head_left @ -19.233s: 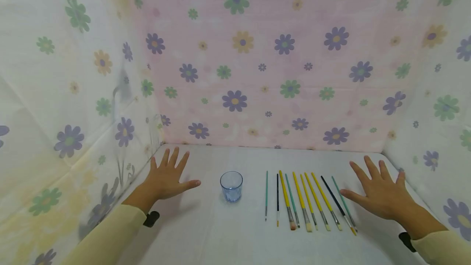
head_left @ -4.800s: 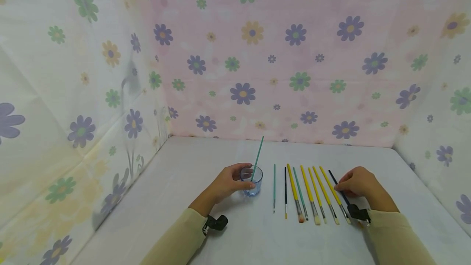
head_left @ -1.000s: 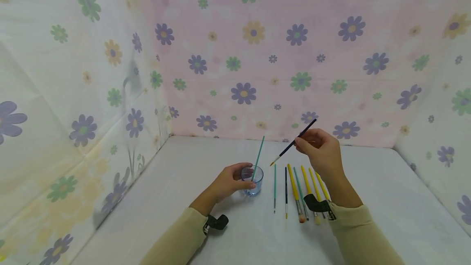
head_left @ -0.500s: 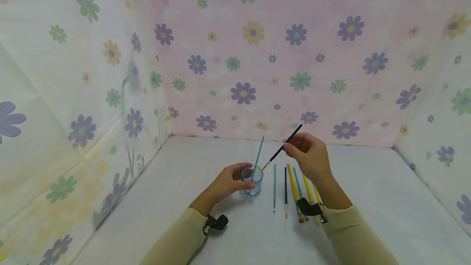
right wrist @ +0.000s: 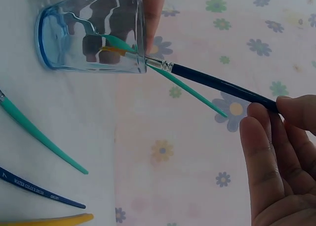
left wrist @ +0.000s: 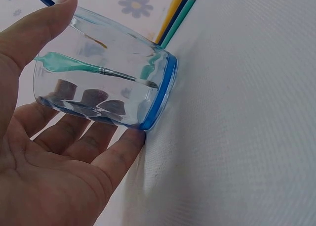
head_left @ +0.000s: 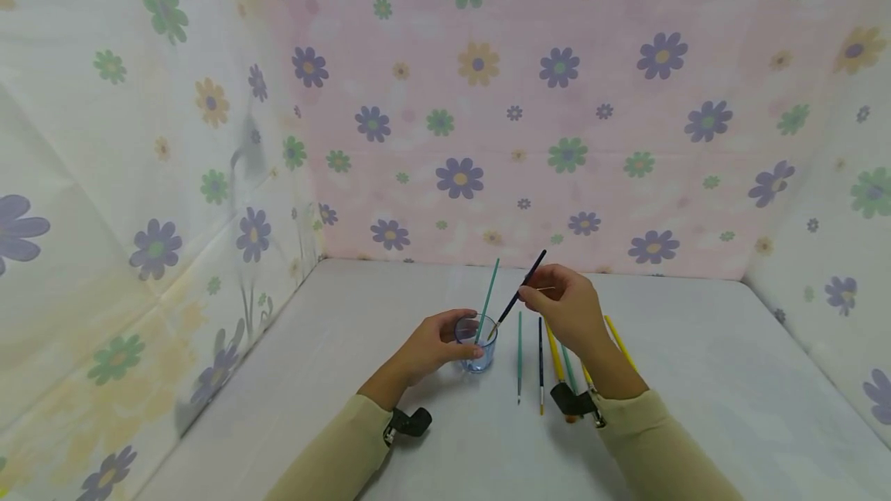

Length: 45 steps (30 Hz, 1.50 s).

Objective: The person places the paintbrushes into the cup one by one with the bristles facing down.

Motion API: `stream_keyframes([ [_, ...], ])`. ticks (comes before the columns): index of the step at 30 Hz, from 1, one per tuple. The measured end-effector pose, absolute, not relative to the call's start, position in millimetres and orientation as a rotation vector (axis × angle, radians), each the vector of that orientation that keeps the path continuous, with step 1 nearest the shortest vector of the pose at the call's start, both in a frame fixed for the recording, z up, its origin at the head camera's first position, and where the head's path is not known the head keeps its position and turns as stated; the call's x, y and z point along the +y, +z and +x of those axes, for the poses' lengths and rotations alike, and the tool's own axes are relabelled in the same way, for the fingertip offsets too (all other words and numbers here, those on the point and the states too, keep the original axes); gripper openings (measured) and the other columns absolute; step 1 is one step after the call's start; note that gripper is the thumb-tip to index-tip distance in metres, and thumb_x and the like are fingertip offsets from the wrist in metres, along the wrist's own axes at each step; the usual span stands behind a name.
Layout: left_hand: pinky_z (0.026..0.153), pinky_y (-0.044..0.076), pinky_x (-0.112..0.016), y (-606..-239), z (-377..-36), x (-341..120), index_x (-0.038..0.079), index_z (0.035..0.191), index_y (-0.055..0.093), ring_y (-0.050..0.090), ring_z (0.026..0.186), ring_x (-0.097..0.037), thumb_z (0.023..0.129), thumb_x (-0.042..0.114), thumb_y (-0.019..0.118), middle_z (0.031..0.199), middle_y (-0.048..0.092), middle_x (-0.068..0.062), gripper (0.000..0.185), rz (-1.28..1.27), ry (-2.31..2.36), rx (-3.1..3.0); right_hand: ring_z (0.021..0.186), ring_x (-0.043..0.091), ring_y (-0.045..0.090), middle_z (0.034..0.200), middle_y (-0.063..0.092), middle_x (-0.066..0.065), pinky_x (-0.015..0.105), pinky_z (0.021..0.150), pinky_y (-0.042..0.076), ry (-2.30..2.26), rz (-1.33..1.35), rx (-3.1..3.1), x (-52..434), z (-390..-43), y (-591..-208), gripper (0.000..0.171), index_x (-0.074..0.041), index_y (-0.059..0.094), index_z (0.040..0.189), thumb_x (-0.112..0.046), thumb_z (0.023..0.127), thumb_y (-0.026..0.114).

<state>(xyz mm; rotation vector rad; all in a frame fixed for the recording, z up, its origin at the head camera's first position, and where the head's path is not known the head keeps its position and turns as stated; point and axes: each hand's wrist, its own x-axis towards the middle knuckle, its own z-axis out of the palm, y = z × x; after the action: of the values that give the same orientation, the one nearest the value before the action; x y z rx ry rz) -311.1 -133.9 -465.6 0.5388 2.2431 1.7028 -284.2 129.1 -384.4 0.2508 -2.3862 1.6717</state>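
My left hand [head_left: 423, 350] grips a clear blue-tinted glass [head_left: 480, 362], which stands upright on the white table. Thumb and fingers lie on opposite sides of it in the left wrist view. Inside leans a teal paintbrush [head_left: 490, 287], bristles down near the thick base [left wrist: 168, 92]. My right hand [head_left: 567, 309] pinches a dark blue paintbrush [head_left: 524, 287] by its handle, between thumb and fingertips. That brush slants down to the left, its yellowish bristles [right wrist: 112, 50] inside the glass mouth and its metal ferrule [right wrist: 159, 63] at the rim.
Right of the glass, several paintbrushes lie in a row: a teal brush [head_left: 519, 358], a dark blue brush [head_left: 541, 366], a yellow brush [head_left: 554, 354] and others partly hidden under my right forearm. Flower-patterned cloth [head_left: 418, 199] walls in the table [head_left: 362, 292] at back and sides.
The right hand has taken the dark blue brush from the row's right end and brought it left, bristles now in the glass. The left hand stays on the glass; both hands lay free at first.
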Motion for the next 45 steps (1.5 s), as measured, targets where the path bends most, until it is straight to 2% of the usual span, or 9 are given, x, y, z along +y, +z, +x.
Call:
stream_keyframes([
  [11, 0.114, 0.045, -0.046, -465.3, -309.7, -134.0, 0.024, 0.148, 0.055, 0.061, 0.134, -0.024, 0.085, 0.032, 0.087, 0.144, 0.064, -0.006, 0.072, 0.548, 1.691, 2.252, 0.098, 0.024, 0.076, 0.109, 0.074, 0.008, 0.03, 0.081, 0.062, 1.726, 0.265, -2.42, 122.2, -286.9, -393.6, 0.023, -0.01, 0.069, 0.115, -0.021, 0.096, 0.075],
  [14, 0.114, 0.045, -0.046, -464.7, -309.0, -134.2, 0.025, 0.147, 0.056, 0.061, 0.134, -0.023, 0.085, 0.033, 0.087, 0.142, 0.065, -0.004, 0.071, 0.542, 1.686, 2.26, 0.098, 0.026, 0.076, 0.108, 0.074, 0.008, 0.031, 0.082, 0.062, 1.734, 0.264, -2.432, 119.9, -287.5, -396.3, 0.023, -0.01, 0.069, 0.115, -0.022, 0.096, 0.075],
  [22, 0.113, 0.046, -0.045, -463.2, -308.3, -134.4, 0.021, 0.149, 0.054, 0.06, 0.135, -0.024, 0.084, 0.034, 0.088, 0.143, 0.064, -0.002, 0.075, 0.542, 1.693, 2.25, 0.094, 0.021, 0.076, 0.106, 0.074, 0.006, 0.032, 0.082, 0.062, 1.756, 0.227, -2.458, 114.3, -290.1, -405.5, 0.022, -0.013, 0.07, 0.113, -0.023, 0.095, 0.077],
  [32, 0.114, 0.046, -0.043, -463.2, -309.0, -134.2, 0.026, 0.147, 0.055, 0.06, 0.134, -0.021, 0.082, 0.036, 0.089, 0.145, 0.063, -0.002, 0.074, 0.533, 1.688, 2.245, 0.098, 0.027, 0.075, 0.106, 0.074, 0.008, 0.034, 0.082, 0.063, 1.833, 0.205, -2.457, 110.4, -292.5, -412.2, 0.022, -0.009, 0.07, 0.113, -0.018, 0.095, 0.077],
  [37, 0.113, 0.046, -0.043, -462.5, -307.8, -134.5, 0.024, 0.149, 0.054, 0.06, 0.135, -0.019, 0.081, 0.038, 0.09, 0.143, 0.064, 0.003, 0.078, 0.542, 1.692, 2.244, 0.1, 0.029, 0.075, 0.105, 0.074, 0.007, 0.036, 0.083, 0.063, 1.848, 0.177, -2.463, 108.7, -294.1, -415.6, 0.019, -0.011, 0.07, 0.11, -0.018, 0.094, 0.077],
  [41, 0.113, 0.046, -0.044, -462.5, -307.4, -134.6, 0.026, 0.149, 0.054, 0.06, 0.135, -0.019, 0.081, 0.04, 0.089, 0.144, 0.064, 0.003, 0.078, 0.55, 1.685, 2.248, 0.103, 0.032, 0.074, 0.106, 0.074, 0.006, 0.041, 0.086, 0.062, 1.849, 0.156, -2.482, 107.5, -295.1, -417.3, 0.019, -0.012, 0.07, 0.111, -0.019, 0.094, 0.077],
  [45, 0.113, 0.046, -0.044, -463.2, -307.5, -134.8, 0.027, 0.148, 0.054, 0.06, 0.135, -0.02, 0.081, 0.041, 0.089, 0.144, 0.064, 0.002, 0.076, 0.552, 1.686, 2.248, 0.103, 0.033, 0.074, 0.106, 0.075, 0.007, 0.04, 0.086, 0.062, 1.864, 0.149, -2.48, 106.7, -295.3, -418.5, 0.019, -0.011, 0.071, 0.111, -0.018, 0.094, 0.077],
])
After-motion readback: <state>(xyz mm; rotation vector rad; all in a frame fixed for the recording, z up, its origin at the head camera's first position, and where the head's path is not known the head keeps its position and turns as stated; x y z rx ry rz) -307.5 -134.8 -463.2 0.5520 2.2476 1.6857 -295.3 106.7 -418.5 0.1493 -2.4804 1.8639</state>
